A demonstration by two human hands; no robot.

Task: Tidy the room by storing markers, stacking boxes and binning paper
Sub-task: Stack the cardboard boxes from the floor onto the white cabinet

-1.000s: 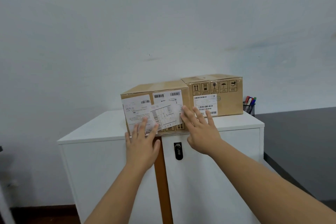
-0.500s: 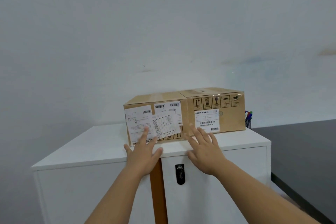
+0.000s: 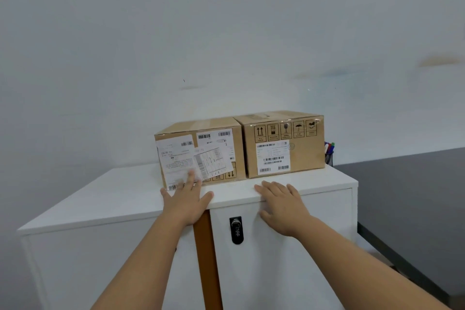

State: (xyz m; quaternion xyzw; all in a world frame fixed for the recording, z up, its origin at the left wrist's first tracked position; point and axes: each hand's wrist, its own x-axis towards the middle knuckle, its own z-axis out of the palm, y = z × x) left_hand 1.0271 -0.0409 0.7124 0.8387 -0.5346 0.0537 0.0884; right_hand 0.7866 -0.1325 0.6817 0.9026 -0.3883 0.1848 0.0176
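Cabinet (image 3: 105,199): white, smooth, flat-topped; its left side and its foot run out of my view.
My left hand (image 3: 185,200): open, fingers spread, holding nothing; my fingertips reach the bottom edge of the left box, though I cannot tell how firmly they touch. The longest finger is blurred against the label.
Left box (image 3: 214,126): brown cardboard, taped, standing on the cabinet top; overlapping white paper labels cover most of its front, their print too small to read, and one sits crooked.
Brown strip (image 3: 206,259): a vertical band down the cabinet front, its top hidden behind my left wrist.
Lock (image 3: 236,230): small, black, rounded, on the white door; its dial marks are unreadable.
Right box (image 3: 302,153): cardboard, touching the left box side by side, with handling symbols and one barcode label.
My right hand (image 3: 283,205): open, empty, palm down over the cabinet's front edge, apart from the boxes.
Markers (image 3: 329,147): coloured caps in a dark mesh cup, mostly hidden behind the right box.
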